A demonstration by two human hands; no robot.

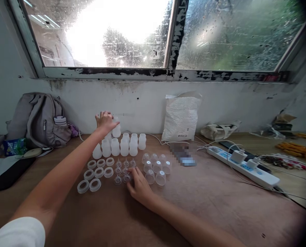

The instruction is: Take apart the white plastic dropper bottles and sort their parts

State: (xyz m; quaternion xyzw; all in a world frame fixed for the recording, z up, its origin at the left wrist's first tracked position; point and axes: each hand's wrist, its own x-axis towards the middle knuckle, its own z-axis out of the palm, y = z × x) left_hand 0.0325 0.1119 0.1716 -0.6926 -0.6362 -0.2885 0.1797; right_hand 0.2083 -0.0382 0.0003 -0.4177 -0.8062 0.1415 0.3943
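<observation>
My left hand (105, 120) is raised at the back of the bottle group, its fingers round the upper part of a frosted white baby bottle (116, 130). Several more such bottles (115, 147) stand upright in rows below it. Lower down, my right hand (141, 188) rests at the front right of a cluster of clear baby bottle nipples (118, 171). Its thumb and forefinger are around one nipple (126, 178), partly hidden by the fingers. Left of the nipples lie several white collar rings (99, 173). To the right are several clear domed caps (157, 167).
A white padded bag (181, 118) leans on the wall. A power strip (245, 168) with chargers and cables lies at right. A grey backpack (36, 118) and a black flat item (10, 175) are at left. A blurred object (182, 154) lies behind the caps.
</observation>
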